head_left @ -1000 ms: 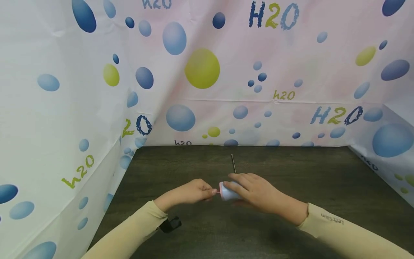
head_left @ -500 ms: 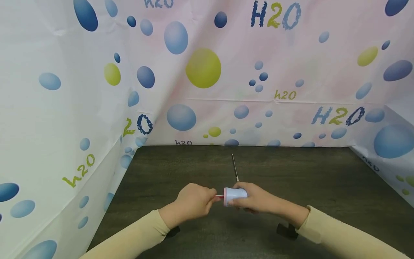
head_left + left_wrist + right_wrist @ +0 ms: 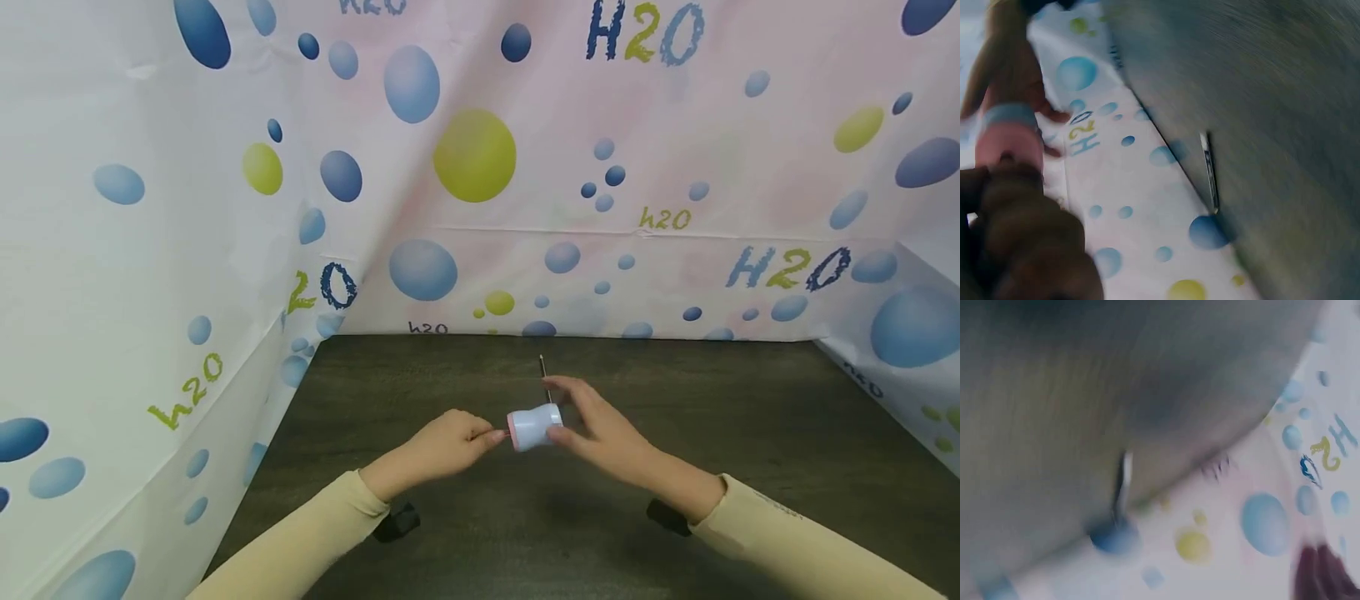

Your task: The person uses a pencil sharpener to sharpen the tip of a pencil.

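Note:
In the head view a small light-blue, waist-shaped barrel with a pink end (image 3: 536, 427) is held up over the table between the hands. My left hand (image 3: 450, 446) pinches a thin red stick (image 3: 507, 433) that enters the pink end; most of the stick is hidden by the fingers. My right hand (image 3: 618, 437) has its fingers spread, with the thumb at the barrel's right end and the index finger raised behind it. The left wrist view, blurred, shows the pink end (image 3: 1009, 147) close to the left fingers (image 3: 1035, 231), the right hand beyond it.
A thin silver pen-like rod (image 3: 545, 377) lies on the dark wooden table (image 3: 420, 375), just behind the barrel. White sheeting printed with coloured dots (image 3: 474, 156) stands along the back and both sides. A dark strap (image 3: 397, 522) is on the left wrist.
The right hand gripped the barrel half a second ago; its fingers are now spread and raised. The left hand has turned, and the barrel has shifted slightly up and left.

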`<state>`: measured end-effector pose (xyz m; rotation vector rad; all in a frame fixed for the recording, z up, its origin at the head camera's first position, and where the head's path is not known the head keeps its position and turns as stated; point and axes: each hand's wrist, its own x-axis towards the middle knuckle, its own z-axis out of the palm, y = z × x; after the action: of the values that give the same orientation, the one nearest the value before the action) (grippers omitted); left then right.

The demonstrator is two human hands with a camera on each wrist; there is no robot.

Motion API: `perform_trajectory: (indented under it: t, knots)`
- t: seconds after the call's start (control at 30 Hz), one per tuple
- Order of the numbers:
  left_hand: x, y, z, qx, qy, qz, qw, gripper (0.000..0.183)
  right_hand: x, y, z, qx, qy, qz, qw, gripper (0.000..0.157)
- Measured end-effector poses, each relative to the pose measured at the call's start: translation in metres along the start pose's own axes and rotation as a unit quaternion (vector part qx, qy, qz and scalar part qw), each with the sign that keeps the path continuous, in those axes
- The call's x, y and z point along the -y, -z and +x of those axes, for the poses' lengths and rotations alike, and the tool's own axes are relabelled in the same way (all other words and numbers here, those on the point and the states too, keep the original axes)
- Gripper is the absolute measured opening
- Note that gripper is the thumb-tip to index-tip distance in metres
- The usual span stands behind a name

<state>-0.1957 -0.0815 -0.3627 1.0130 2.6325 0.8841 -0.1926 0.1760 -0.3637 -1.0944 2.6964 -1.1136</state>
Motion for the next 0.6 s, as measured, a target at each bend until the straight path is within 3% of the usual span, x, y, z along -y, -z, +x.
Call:
perform_trajectory:
  t: [0.03,0.07,0.13,0.17,0.2,0.27,0.33,0.4,0.53,0.6]
  knots:
    - [0.001,0.003,0.002,0.034,0.033,-0.074,0.9962,0.044,0.000,-0.001,-0.001,-0.041,0.066,-0.106,0.991,0.072]
    - [0.002,0.005,0.004,0.067,0.057,-0.134,0.9871,0.045,-0.001,-0.002,-0.001,-0.074,0.131,-0.196,0.969,0.075]
    - [0.005,0.009,0.006,0.116,0.088,-0.216,0.9656,0.046,-0.001,-0.003,0.000,-0.119,0.237,-0.322,0.909,0.081]
    - [0.006,0.011,0.006,0.133,0.099,-0.242,0.9559,0.046,-0.001,-0.003,0.001,-0.132,0.278,-0.359,0.881,0.083]
    - [0.007,0.011,0.007,0.145,0.106,-0.257,0.9497,0.045,-0.001,-0.004,0.002,-0.137,0.306,-0.380,0.862,0.084]
    - [0.007,0.012,0.006,0.159,0.115,-0.274,0.9415,0.045,0.001,-0.006,0.004,-0.140,0.332,-0.401,0.842,0.088]
    - [0.006,0.010,0.006,0.161,0.101,-0.262,0.9463,0.046,0.002,-0.009,0.004,-0.141,0.336,-0.396,0.843,0.089]
    - [0.003,0.007,0.007,0.149,0.077,-0.238,0.9567,0.046,0.003,-0.012,0.004,-0.149,0.325,-0.370,0.858,0.086]
    - [-0.001,-0.003,0.009,0.092,0.025,-0.159,0.9827,0.046,0.003,-0.019,0.002,-0.156,0.278,-0.296,0.900,0.078]
    - [-0.002,-0.010,0.007,0.053,0.012,-0.087,0.9947,0.045,0.004,-0.022,0.000,-0.138,0.231,-0.254,0.929,0.069]
